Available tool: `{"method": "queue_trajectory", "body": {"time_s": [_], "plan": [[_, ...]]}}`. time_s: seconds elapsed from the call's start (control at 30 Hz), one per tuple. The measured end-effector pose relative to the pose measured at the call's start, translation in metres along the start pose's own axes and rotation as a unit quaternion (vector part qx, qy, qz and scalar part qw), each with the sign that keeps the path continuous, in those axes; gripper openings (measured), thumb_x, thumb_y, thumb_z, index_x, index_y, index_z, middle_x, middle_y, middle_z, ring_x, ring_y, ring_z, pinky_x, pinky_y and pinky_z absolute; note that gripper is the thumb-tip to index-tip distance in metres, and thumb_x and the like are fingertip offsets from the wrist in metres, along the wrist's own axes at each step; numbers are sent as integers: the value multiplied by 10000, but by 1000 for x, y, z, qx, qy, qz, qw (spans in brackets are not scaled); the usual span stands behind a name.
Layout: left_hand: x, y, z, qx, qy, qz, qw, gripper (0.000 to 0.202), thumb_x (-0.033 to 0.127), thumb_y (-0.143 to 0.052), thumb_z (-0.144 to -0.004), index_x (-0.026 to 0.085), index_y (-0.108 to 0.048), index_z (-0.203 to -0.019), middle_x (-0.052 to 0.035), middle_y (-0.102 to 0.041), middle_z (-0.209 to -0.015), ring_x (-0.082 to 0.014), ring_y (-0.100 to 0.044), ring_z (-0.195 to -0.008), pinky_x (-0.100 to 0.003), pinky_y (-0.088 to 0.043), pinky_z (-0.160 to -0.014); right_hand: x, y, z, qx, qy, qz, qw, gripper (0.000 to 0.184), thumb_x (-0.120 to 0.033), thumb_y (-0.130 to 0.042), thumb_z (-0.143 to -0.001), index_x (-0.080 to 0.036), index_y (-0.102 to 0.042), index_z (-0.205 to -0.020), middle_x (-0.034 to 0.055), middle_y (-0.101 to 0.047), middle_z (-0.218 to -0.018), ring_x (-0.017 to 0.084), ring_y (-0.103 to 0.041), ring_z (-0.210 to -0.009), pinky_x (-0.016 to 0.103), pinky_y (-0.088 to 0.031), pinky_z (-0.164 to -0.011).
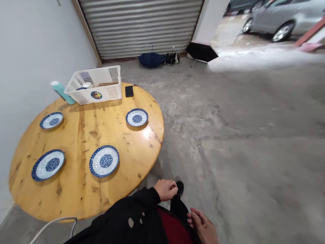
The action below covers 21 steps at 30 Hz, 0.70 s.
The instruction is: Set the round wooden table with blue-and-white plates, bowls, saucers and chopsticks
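Observation:
My left hand (166, 189) hangs beside the table's near right edge, fingers curled in, and nothing shows in it. Lower down, in front of my body, my right hand (203, 226) is empty with its fingers loosely apart. Neither touches the round wooden table (76, 200). Several blue-and-white plates lie apart on it: the plate (104, 161) nearest my left hand, a plate (48, 165) at the near left, a plate (51, 120) at the far left and a plate (137, 117) at the right.
A white plastic basket (109, 91) with chopsticks and dishes stands at the table's far side, between a turquoise bottle (63, 92) and a black phone (129, 91). A white cable (54, 221) crosses the near edge. Open umbrellas (151, 60) and shoes sit by the shutter (144, 27).

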<state>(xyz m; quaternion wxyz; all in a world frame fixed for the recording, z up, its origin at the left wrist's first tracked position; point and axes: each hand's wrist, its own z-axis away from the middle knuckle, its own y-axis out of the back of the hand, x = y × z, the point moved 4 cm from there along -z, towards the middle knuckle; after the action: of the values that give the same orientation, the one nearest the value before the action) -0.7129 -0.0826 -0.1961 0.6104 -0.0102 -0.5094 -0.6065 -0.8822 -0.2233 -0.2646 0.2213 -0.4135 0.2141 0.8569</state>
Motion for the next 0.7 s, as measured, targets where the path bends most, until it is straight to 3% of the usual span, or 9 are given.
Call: {"method": "queue_trajectory", "body": {"time_s": [0.17, 0.27, 0.47, 0.57, 0.7], "plan": [[27, 21, -59, 49, 53, 11, 997, 280, 317, -450, -888, 242, -697, -997, -16, -755, -985, -183, -674, -898, -254, -481, -773, -50, 25, -89, -70, 5, 7, 998, 523, -589, -749, -535, -164, -690, -835, 49, -731, -664, 198, -675, -566, 286, -548, -515], [60, 33, -95, 76, 68, 23, 995, 267, 298, -461, -880, 234, -697, -987, -13, -755, -969, -175, -671, -889, -247, -474, -775, -86, 54, -146, -101, -8, 6, 995, 578, -587, -771, -478, -154, -677, -849, 63, -742, -681, 217, -694, -594, 310, -571, -551], [126, 43, -160, 90, 92, 36, 991, 270, 288, -464, -883, 240, -694, -1016, -6, -756, -994, -171, -675, -909, -242, -463, -782, -145, 115, -241, -93, 10, 16, 995, 617, -583, -776, -478, -135, -663, -886, 69, -743, -689, 221, -708, -622, 316, -590, -594], [141, 45, -184, 93, 98, 35, 990, 278, 294, -463, -887, 236, -698, -1023, -13, -756, -994, -172, -676, -910, -238, -456, -773, -160, 120, -274, -121, 9, 20, 992, 605, -568, -782, -480, -128, -661, -877, 70, -737, -675, 214, -701, -602, 306, -580, -569], [140, 51, -208, 115, 124, 41, 985, 278, 311, -461, -885, 233, -702, -999, -10, -756, -926, -166, -675, -838, -234, -442, -716, -173, 95, -303, -180, 3, 24, 983, 583, -553, -777, -504, -120, -665, -877, 72, -732, -662, 199, -684, -564, 291, -559, -530]]}}
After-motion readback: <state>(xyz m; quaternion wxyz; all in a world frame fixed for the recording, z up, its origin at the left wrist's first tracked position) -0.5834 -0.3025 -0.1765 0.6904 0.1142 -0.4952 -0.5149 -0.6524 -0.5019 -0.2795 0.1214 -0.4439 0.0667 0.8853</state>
